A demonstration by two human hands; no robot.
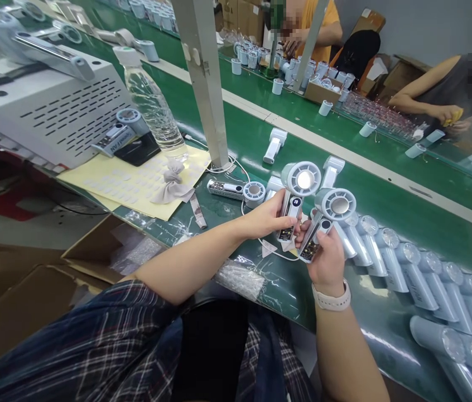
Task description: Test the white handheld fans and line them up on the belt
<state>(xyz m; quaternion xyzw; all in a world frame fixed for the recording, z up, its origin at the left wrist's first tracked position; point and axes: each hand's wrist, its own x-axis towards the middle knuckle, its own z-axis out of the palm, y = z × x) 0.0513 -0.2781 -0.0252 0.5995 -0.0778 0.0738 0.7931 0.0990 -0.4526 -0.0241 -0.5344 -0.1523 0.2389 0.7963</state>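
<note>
My left hand (273, 216) is closed around the handle of a pale blue handheld fan (303, 178), whose small round display reads 20. Right beside it, my right hand (328, 254) grips a second handheld fan (336, 205) by its handle; its round display looks dark. Both fans are held upright above the green bench, heads away from me, with circuit parts visible low on their handles. Left of my hands another fan (254, 191) lies on the bench, near a white cable. Two more fans, one of them a white-handled fan (275, 146), lie just beyond.
Rows of fans (418, 273) cover the bench at right. A metal post (206, 84), a water bottle (152, 106), yellow sticker sheets (135, 192) and a white vented box (72, 100) stand left. Across the green conveyor (253, 123), two people handle parts. Cardboard boxes (18, 296) sit below left.
</note>
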